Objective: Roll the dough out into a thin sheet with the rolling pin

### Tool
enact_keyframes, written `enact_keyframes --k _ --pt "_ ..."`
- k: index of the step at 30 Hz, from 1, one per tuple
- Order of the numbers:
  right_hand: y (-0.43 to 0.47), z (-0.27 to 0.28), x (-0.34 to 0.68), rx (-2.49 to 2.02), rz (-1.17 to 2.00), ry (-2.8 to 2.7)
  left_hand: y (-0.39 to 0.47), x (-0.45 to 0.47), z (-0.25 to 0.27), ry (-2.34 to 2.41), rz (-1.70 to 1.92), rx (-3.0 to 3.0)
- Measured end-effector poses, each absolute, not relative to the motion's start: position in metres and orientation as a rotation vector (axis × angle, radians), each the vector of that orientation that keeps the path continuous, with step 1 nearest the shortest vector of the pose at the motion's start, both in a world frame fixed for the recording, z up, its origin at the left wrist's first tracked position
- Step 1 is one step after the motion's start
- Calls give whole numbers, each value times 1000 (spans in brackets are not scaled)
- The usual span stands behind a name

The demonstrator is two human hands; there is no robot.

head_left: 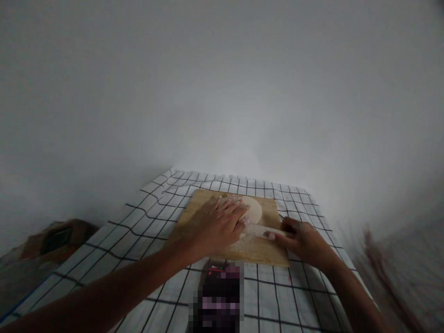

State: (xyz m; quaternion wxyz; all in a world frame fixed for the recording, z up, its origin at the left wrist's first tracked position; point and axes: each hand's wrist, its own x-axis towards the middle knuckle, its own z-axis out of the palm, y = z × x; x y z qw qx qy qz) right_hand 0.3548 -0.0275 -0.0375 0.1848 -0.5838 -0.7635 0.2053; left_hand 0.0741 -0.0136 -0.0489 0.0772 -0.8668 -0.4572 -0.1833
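Note:
A round, flat sheet of pale dough (254, 210) lies on a wooden board (197, 208). My left hand (227, 219) rests palm down over the dough's left part, fingers spread and stretched out, covering much of it. At the dough's near edge lies a pale rolling pin (256, 230). My right hand (298, 236) is closed round its right end, thumb along the handle. The pin's left end reaches close to my left thumb; whether they touch is unclear.
A white cloth with black grid lines (270, 296) covers the table. A phone (222, 286), partly blurred out, lies in front of the board. A plain wall (222, 92) rises behind. At lower left on the floor sits a brownish box-like object (57, 238).

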Motion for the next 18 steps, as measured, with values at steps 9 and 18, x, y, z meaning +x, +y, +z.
enact_keyframes --k 9,18 --pt "-5 -49 370 -1662 389 -2013 91 106 -42 -1659 -577 -2584" --pt "-24 -36 366 -1622 800 -2292 3 78 -51 -1358 -652 -2574"
